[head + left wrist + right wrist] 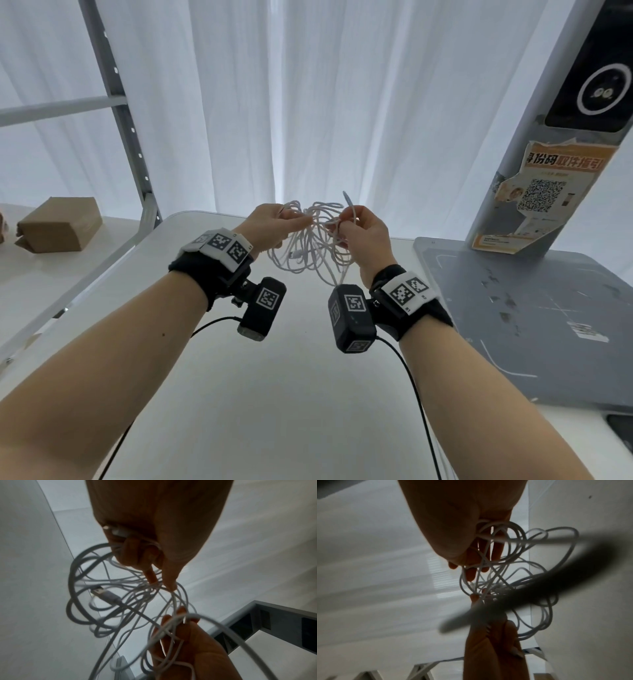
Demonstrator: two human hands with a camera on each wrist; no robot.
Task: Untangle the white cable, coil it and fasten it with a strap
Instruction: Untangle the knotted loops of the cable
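A tangled white cable [310, 250] hangs in loose loops between both hands above the white table [274, 377]. My left hand [274, 222] pinches strands at the tangle's upper left, with one connector tucked in its curled fingers [118, 532]. My right hand [356, 228] grips strands at the upper right, and one cable end [347, 200] sticks up above its fingers. A USB plug [102, 593] dangles inside the loops. In the right wrist view the white cable [513, 574] runs through my right hand's fingers [488, 555]. No strap is in view.
A grey platform [531, 325] with a stickered post [548, 154] stands at the right. A cardboard box [60, 224] sits on a shelf at the left beside a metal rack upright [126, 120]. White curtains hang behind. Black wrist-camera leads trail over the table.
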